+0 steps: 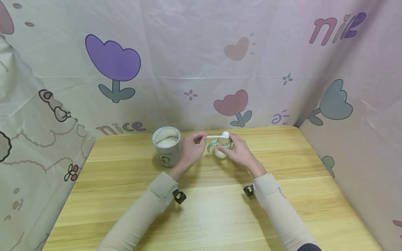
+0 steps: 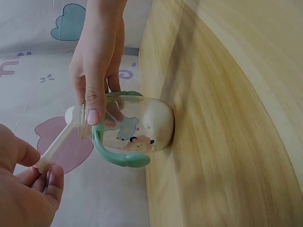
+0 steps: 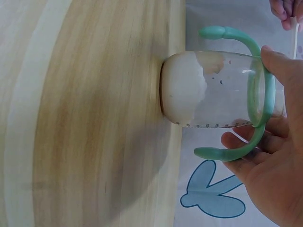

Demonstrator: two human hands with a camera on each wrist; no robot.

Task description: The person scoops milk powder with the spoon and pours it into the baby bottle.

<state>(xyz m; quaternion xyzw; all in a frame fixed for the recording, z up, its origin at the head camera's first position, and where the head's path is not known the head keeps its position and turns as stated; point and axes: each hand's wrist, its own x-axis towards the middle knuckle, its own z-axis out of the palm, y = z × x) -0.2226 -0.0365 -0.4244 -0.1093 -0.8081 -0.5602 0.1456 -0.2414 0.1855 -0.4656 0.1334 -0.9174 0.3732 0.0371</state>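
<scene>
My left hand [image 1: 192,150] pinches the handle end of a white measuring scoop [image 1: 215,136] between thumb and fingers. The scoop's bowl is right at the open mouth of a clear baby bottle [image 2: 158,120]. That bottle stands upright on the table, with a green ring and two curved green handles [image 3: 227,153]. White powder [image 3: 182,87] fills its lower part, and cartoon animals are printed on the side. Around the bottle's neck and green ring, my right hand [image 1: 239,151] grips with thumb and fingers on opposite sides.
Just left of my left hand stands an open milk powder can [image 1: 168,155], with pale powder [image 1: 167,142] inside. The wooden table [image 1: 213,216] meets a patterned cloth backdrop [image 1: 182,52] behind and at the sides. A small black camera [image 1: 179,197] is worn at each wrist.
</scene>
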